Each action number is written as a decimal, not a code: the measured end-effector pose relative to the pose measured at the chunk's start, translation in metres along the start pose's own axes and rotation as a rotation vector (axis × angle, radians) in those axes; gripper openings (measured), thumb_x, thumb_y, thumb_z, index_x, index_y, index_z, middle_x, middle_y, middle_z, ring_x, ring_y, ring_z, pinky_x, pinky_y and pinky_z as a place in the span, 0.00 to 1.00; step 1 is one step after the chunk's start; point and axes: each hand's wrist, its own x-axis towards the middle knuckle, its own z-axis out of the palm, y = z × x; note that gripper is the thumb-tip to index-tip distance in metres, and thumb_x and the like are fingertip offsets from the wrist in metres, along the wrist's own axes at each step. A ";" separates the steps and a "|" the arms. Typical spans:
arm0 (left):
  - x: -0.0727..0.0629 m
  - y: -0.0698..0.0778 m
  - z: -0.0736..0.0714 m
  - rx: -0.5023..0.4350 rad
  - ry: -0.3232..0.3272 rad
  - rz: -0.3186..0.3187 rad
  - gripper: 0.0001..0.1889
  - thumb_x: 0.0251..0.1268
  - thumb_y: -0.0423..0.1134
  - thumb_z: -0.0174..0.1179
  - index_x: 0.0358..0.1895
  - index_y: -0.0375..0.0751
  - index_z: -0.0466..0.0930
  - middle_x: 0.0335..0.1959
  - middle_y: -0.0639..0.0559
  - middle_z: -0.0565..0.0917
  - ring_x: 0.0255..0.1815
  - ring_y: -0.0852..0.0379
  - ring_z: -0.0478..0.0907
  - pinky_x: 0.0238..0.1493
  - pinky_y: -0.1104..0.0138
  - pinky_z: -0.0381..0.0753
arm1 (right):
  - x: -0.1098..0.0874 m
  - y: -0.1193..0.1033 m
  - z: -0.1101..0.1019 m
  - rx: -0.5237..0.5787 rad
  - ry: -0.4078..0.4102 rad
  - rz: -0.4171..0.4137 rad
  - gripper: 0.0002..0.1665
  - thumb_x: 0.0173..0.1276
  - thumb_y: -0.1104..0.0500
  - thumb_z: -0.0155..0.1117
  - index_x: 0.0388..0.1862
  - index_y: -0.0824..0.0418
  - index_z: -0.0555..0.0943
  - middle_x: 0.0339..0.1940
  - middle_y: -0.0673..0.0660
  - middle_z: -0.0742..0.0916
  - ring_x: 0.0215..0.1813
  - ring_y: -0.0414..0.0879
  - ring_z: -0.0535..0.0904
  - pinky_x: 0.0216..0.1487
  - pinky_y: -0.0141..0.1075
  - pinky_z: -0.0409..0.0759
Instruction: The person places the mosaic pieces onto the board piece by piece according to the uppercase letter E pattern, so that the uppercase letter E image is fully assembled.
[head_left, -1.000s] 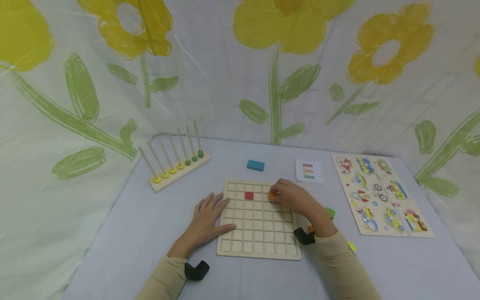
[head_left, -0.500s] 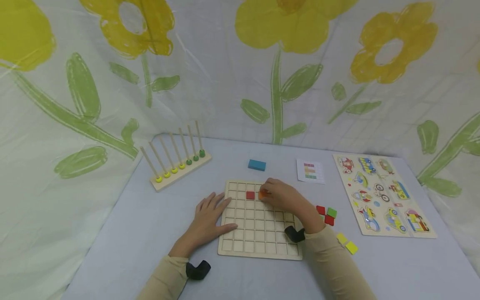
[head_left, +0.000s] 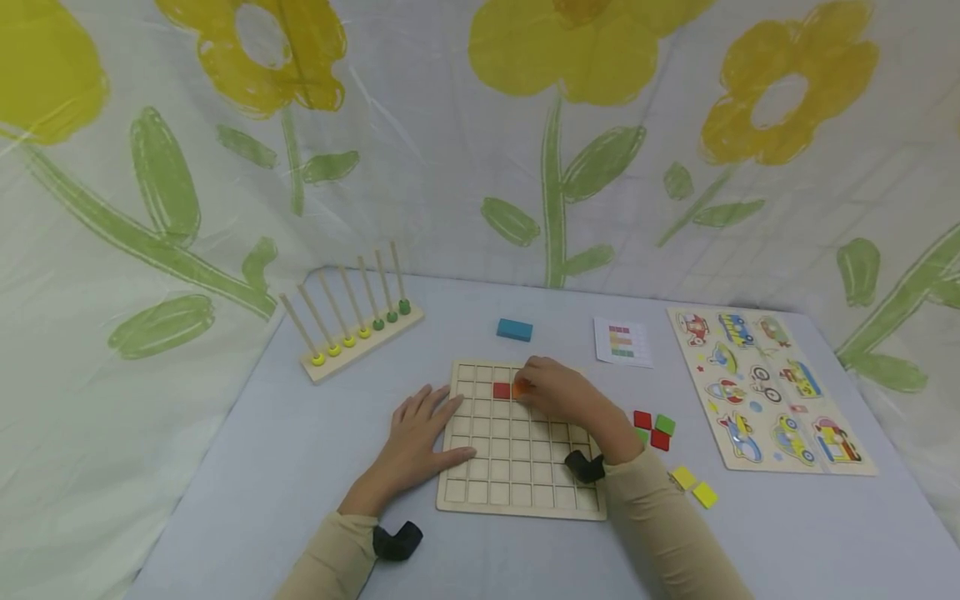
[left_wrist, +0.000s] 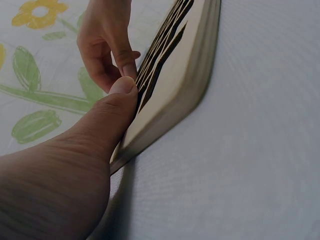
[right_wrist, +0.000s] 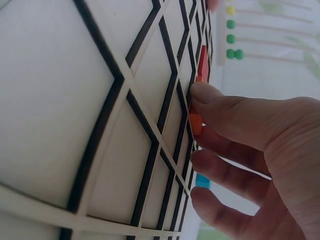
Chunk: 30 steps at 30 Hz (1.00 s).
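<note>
A square wooden grid board [head_left: 498, 471] lies on the table in front of me. My right hand [head_left: 561, 393] is over its upper part and pinches an orange square tile [right_wrist: 196, 124] between thumb and fingers. Immediately left of it, a red square tile [head_left: 501, 391] sits in a cell of the second row. The fingers partly hide the orange tile in the head view. At the board's left edge rests my left hand [head_left: 412, 437], fingers spread and holding no tile. Its thumb [left_wrist: 122, 87] lies along the board's border in the left wrist view.
Red tiles [head_left: 660, 440], green tiles [head_left: 664, 425] and yellow tiles [head_left: 704, 495] lie right of the board, near my right forearm. Behind it are a blue block [head_left: 514, 330] and a printed card [head_left: 623, 342]. A peg rack [head_left: 367, 340] stands left; a picture puzzle [head_left: 772, 392] lies right.
My right hand has carried the orange tile leftward along the row, up beside the red tile. Tiles formerly behind the right forearm now show. The left hand keeps its place.
</note>
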 end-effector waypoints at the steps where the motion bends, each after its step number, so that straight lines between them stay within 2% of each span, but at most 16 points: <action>1: 0.000 0.000 0.000 -0.001 0.001 -0.001 0.45 0.57 0.70 0.54 0.74 0.51 0.57 0.76 0.47 0.55 0.77 0.43 0.42 0.72 0.44 0.43 | 0.000 0.000 0.000 0.001 0.002 -0.004 0.13 0.68 0.52 0.63 0.49 0.54 0.81 0.41 0.46 0.81 0.42 0.39 0.73 0.47 0.34 0.76; 10: -0.001 0.001 0.000 -0.011 0.007 -0.003 0.44 0.57 0.70 0.55 0.74 0.51 0.57 0.76 0.47 0.56 0.78 0.43 0.43 0.72 0.44 0.42 | 0.000 0.001 0.001 0.000 0.009 -0.015 0.13 0.68 0.52 0.63 0.48 0.54 0.82 0.41 0.46 0.80 0.42 0.39 0.73 0.47 0.34 0.76; 21: 0.000 0.001 0.001 -0.004 0.011 0.005 0.45 0.57 0.71 0.54 0.74 0.51 0.57 0.76 0.47 0.56 0.77 0.43 0.43 0.72 0.44 0.43 | -0.003 -0.001 -0.001 0.030 0.002 0.015 0.13 0.68 0.52 0.63 0.50 0.53 0.81 0.42 0.46 0.81 0.43 0.39 0.74 0.48 0.35 0.77; 27: -0.001 0.001 0.002 -0.010 0.015 0.005 0.45 0.57 0.70 0.54 0.74 0.50 0.58 0.76 0.47 0.56 0.77 0.43 0.43 0.71 0.45 0.43 | -0.015 0.007 -0.009 -0.002 0.034 -0.031 0.18 0.69 0.53 0.62 0.55 0.57 0.79 0.49 0.51 0.82 0.50 0.43 0.78 0.52 0.39 0.78; 30: -0.001 0.001 0.001 -0.006 0.024 0.012 0.45 0.57 0.70 0.55 0.74 0.50 0.58 0.75 0.47 0.57 0.77 0.42 0.43 0.71 0.45 0.43 | -0.027 0.014 -0.019 -0.001 0.064 -0.033 0.19 0.68 0.54 0.63 0.55 0.59 0.79 0.48 0.53 0.82 0.50 0.46 0.79 0.51 0.42 0.79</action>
